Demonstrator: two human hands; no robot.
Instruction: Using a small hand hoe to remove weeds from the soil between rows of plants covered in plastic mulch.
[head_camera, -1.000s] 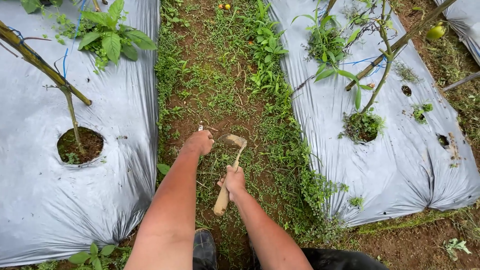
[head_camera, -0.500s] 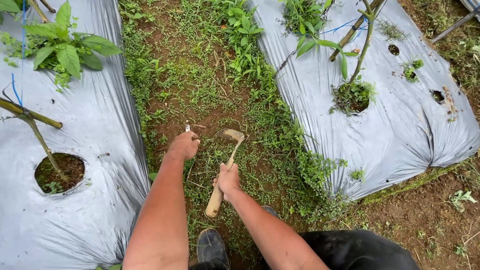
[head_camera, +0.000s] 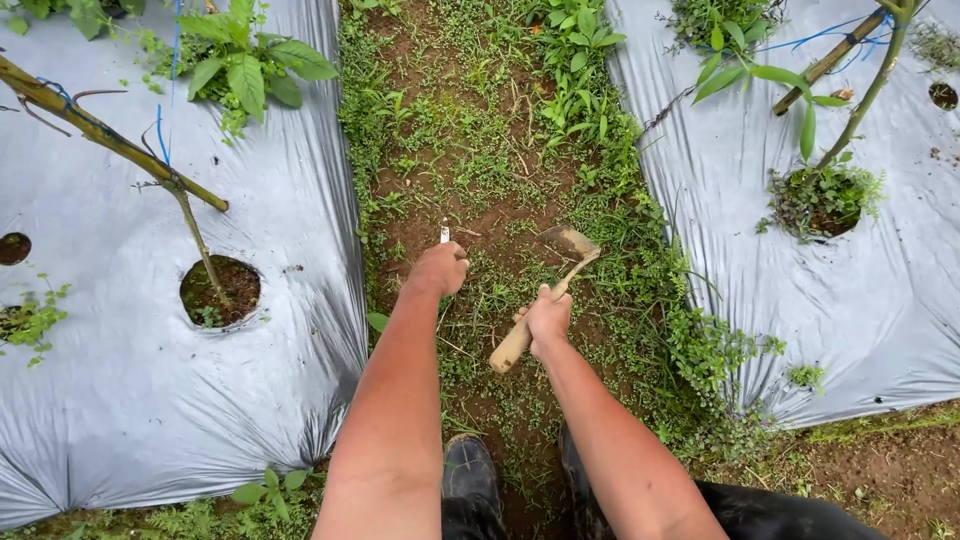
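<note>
Biggest things first: two sheets of silver-grey plastic mulch, the left sheet (head_camera: 130, 400) and the right sheet (head_camera: 880, 330), cover the beds on either side. Between them runs a narrow weedy path (head_camera: 480, 150) of brown soil and low green growth, which is really the only open room to move in. The sheets' inner edges border it closely, and weeds spill over the right sheet's edge.

Each sheet has round planting holes. The left hole (head_camera: 220, 292) has a thin stem rising from it, tied with blue string to a slanted bamboo stake (head_camera: 110, 135). The right hole (head_camera: 820, 200) is full of small weeds, with a green stem going up (no packages, labels or signs anywhere that I can see).

Down on the path, the right hand (head_camera: 548, 320) is wrapped tight around the wooden handle of a small hand hoe (head_camera: 545, 300), whose blade sits just above the ground ahead of the fist. The left hand (head_camera: 438, 270) is closed into a fist low over the weeds, with a small pale thing (head_camera: 445, 233) sticking out the top; can't tell what it is. A dark rubber boot (head_camera: 468, 480) shows at the bottom edge.
</note>
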